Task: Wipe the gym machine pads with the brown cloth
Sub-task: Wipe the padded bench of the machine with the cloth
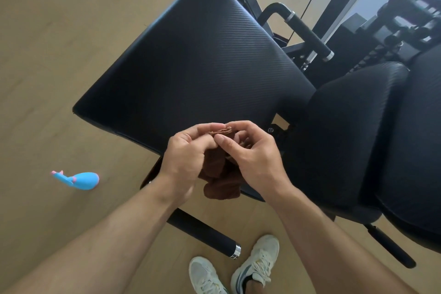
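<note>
Head view: brown cloth (220, 174) bunched between left hand (188, 155) and right hand (253, 153), fingers (210, 127) pinching its top edge, over big black pad (191, 59) at 6 o'clock edge. Blue toy whale (80, 180) on floor at 9 o'clock.

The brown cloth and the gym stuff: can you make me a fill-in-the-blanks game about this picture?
1. Both the left hand and the right hand pinch the ____ cloth.
2. The hands hold the cloth above the near edge of the big ____ seat pad.
3. A blue toy shaped like a ____ lies on the floor.
4. At the bottom, the person wears pale ____.

Missing words: brown; black; whale; shoes
</note>
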### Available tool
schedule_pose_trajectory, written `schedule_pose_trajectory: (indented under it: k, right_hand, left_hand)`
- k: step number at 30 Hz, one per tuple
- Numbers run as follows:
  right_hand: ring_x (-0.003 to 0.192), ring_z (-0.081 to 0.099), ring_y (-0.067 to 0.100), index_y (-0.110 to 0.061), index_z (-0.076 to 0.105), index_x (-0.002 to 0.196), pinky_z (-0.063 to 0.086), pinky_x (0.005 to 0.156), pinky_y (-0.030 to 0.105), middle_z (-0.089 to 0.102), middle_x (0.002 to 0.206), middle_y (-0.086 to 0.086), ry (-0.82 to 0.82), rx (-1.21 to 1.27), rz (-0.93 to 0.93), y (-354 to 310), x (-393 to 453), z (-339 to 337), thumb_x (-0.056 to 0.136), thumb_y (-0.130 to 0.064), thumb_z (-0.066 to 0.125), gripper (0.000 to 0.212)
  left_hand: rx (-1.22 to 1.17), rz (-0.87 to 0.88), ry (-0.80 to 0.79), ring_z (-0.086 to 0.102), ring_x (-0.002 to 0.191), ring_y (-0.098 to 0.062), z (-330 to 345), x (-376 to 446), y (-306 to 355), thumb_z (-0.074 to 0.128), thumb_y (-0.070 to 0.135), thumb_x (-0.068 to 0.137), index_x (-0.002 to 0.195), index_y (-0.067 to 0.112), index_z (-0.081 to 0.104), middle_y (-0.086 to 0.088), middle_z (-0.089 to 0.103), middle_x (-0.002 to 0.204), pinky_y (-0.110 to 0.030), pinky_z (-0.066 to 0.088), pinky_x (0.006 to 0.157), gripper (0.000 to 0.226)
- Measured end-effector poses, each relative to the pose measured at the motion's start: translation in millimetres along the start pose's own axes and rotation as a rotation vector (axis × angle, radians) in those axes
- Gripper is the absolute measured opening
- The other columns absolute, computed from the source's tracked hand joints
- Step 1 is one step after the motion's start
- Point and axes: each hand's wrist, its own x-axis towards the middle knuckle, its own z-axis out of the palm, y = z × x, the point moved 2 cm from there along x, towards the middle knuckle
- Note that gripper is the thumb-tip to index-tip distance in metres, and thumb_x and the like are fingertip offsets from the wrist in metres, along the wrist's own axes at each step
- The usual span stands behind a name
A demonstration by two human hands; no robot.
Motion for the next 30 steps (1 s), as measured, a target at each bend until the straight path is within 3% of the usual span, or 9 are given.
schedule_pose_trajectory:
  k: [2,5,9,15,18,21,24,26,30]
  right_hand:
    - [0.085,0.069,0.02,-0.038,0.074,0.1,0.062,0.078,0.041,0.069,0.09,0.003,0.011,0.011,-0.034,4,0,-1,0.089,-0.031,0.077,0.013]
    - [0.098,0.07,0.011,-0.039,0.078,0.103,0.061,0.088,0.04,0.072,0.098,-0.009,0.005,0.062,-0.048,8,-1,-1,0.094,-0.024,0.071,0.019]
    - [0.098,0.075,0.02,-0.032,0.076,0.118,0.061,0.089,0.048,0.079,0.101,0.001,-0.006,0.168,-0.005,12,-4,-1,0.099,-0.023,0.063,0.025]
    - [0.109,0.072,0.01,-0.03,0.072,0.123,0.058,0.098,0.04,0.078,0.111,-0.007,-0.01,0.228,-0.006,12,-5,-3,0.101,-0.017,0.059,0.029]
    - [0.11,0.071,0.011,-0.022,0.075,0.122,0.059,0.095,0.038,0.077,0.11,-0.006,-0.016,0.228,-0.015,12,-5,-3,0.101,-0.014,0.06,0.027]
    - [0.104,0.071,0.011,-0.026,0.077,0.116,0.061,0.09,0.033,0.077,0.106,-0.008,0.003,0.177,-0.049,11,-6,-6,0.098,-0.019,0.064,0.023]
    - [0.087,0.067,0.014,-0.036,0.077,0.104,0.06,0.077,0.028,0.07,0.1,-0.011,0.046,0.067,-0.108,12,-9,-9,0.092,-0.033,0.068,0.015]
    - [0.08,0.063,0.013,-0.033,0.076,0.096,0.056,0.071,0.024,0.064,0.102,-0.013,0.081,-0.009,-0.127,12,-10,-11,0.089,-0.033,0.072,0.008]
    - [0.08,0.066,0.019,-0.032,0.076,0.097,0.061,0.071,0.03,0.07,0.101,-0.008,0.002,-0.004,-0.149,10,-12,-12,0.092,-0.023,0.073,0.01]
  left_hand:
    - [-0.112,-0.067,-0.005,0.071,0.107,-0.031,-1,1,-3,0.04,0.004,0.097,0.103,0.012,0.076,-0.016,0.075,0.107,-0.043,0.057,0.086,0.037]
    - [-0.127,-0.097,0.041,0.072,0.104,-0.029,-3,3,-8,0.05,0.003,0.099,0.108,0.013,0.071,-0.012,0.076,0.104,-0.039,0.057,0.079,0.025]
    - [-0.056,-0.081,-0.008,0.072,0.105,-0.028,0,3,-11,0.059,0.013,0.097,0.113,0.016,0.071,-0.01,0.076,0.108,-0.042,0.056,0.086,0.021]
    - [-0.107,-0.098,-0.025,0.071,0.108,-0.03,4,2,-10,0.066,0.031,0.088,0.117,0.016,0.068,-0.013,0.075,0.112,-0.044,0.056,0.089,0.033]
    - [-0.067,-0.099,0.052,0.071,0.106,-0.032,6,5,-9,0.069,0.029,0.089,0.107,0.016,0.072,-0.011,0.076,0.106,-0.041,0.057,0.084,0.023]
    - [-0.026,-0.063,0.127,0.071,0.103,-0.031,6,8,-5,0.063,0.024,0.094,0.095,0.02,0.077,-0.009,0.077,0.101,-0.045,0.057,0.089,0.015]
    - [-0.007,0.003,0.247,0.072,0.098,-0.025,2,12,5,0.057,0.021,0.096,0.089,0.018,0.077,-0.009,0.078,0.097,-0.03,0.058,0.076,0.022]
    - [-0.018,0.019,0.305,0.072,0.099,-0.021,-3,15,11,0.055,0.019,0.097,0.091,0.017,0.077,-0.006,0.078,0.098,-0.024,0.054,0.074,0.023]
    - [-0.019,0.012,0.256,0.071,0.105,-0.027,-8,18,15,0.061,0.023,0.096,0.096,0.017,0.077,-0.008,0.078,0.102,-0.045,0.055,0.096,0.018]
